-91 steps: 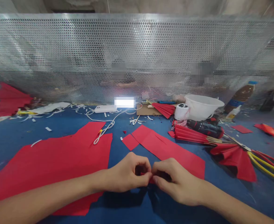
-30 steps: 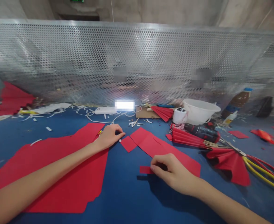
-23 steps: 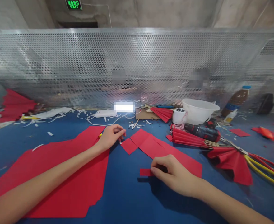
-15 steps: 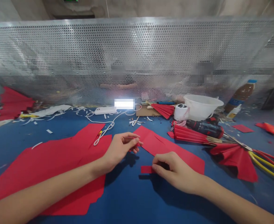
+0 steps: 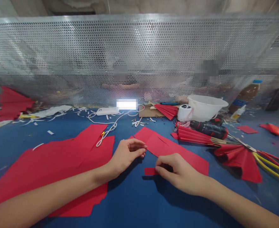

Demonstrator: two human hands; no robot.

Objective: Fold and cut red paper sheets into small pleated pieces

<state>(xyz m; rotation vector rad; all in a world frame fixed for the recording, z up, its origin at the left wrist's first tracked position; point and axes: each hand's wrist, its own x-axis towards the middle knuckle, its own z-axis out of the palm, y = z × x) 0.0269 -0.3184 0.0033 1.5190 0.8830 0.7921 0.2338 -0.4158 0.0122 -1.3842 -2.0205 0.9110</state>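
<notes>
My right hand is closed in a pinch on the end of a small folded red paper strip, which lies on the blue table. My left hand hovers just left of it, above the near corner of a long red paper sheet. Its thumb and curved fingers are drawn close together, and I cannot make out anything between them. A large red paper sheet lies under my left forearm.
Folded red paper fans, a dark power tool, a white bowl, a string spool, scissors with yellow handles and a brown bottle crowd the right. A white cable and paper scraps lie before the perforated metal screen.
My left hand let go of the strip, reached out to the scraps by the cable, then drew back toward my right hand. My right hand has kept the strip pinned in place.
</notes>
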